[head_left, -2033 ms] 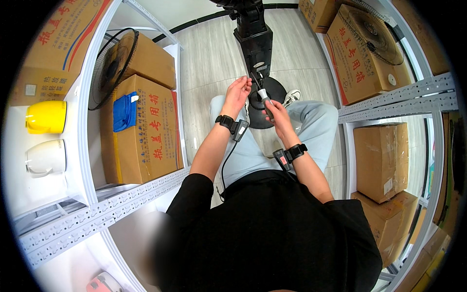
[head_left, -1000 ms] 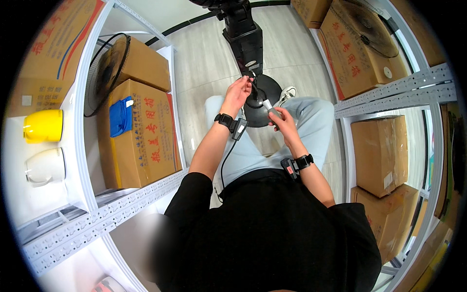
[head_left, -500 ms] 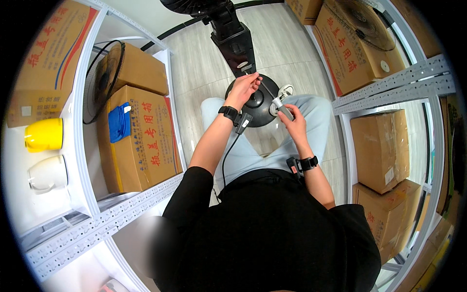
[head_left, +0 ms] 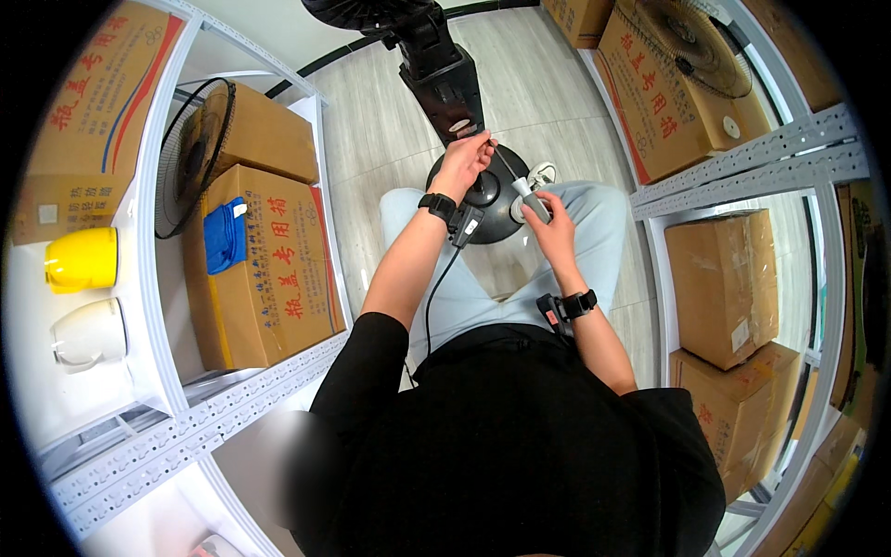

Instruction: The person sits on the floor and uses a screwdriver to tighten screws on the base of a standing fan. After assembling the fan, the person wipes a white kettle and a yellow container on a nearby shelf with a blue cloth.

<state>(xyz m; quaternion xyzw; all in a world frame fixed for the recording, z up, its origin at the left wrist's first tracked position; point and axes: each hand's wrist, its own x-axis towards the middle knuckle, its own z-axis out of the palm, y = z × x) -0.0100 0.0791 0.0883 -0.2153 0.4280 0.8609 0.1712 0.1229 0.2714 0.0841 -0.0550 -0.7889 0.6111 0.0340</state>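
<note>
A black pedestal fan stands in front of me, its thick column (head_left: pixel 453 97) rising from a round black base (head_left: pixel 494 226). In my right hand (head_left: pixel 555 228) is a screwdriver (head_left: pixel 533 200) with a grey handle and a thin metal shaft, slanting up and left toward the column's lower end. My left hand (head_left: pixel 464 165) is at that lower end, fingers pinched together beside the screwdriver's tip. Whatever lies between those fingertips is too small to make out. The shaft's tip is partly hidden by them.
Shelving holds cardboard boxes (head_left: pixel 292 269) at left and more boxes (head_left: pixel 724 288) at right. Fan grilles (head_left: pixel 691 46) rest on both sides. A blue cloth (head_left: pixel 225 237), a yellow cup (head_left: pixel 83 260) and a white cup (head_left: pixel 90 334) are at left. A black cable (head_left: pixel 432 302) trails from my left wrist.
My right hand and the screwdriver have shifted slightly up and left, toward the column. My left hand stays pinched at the column's lower end, nearly in place.
</note>
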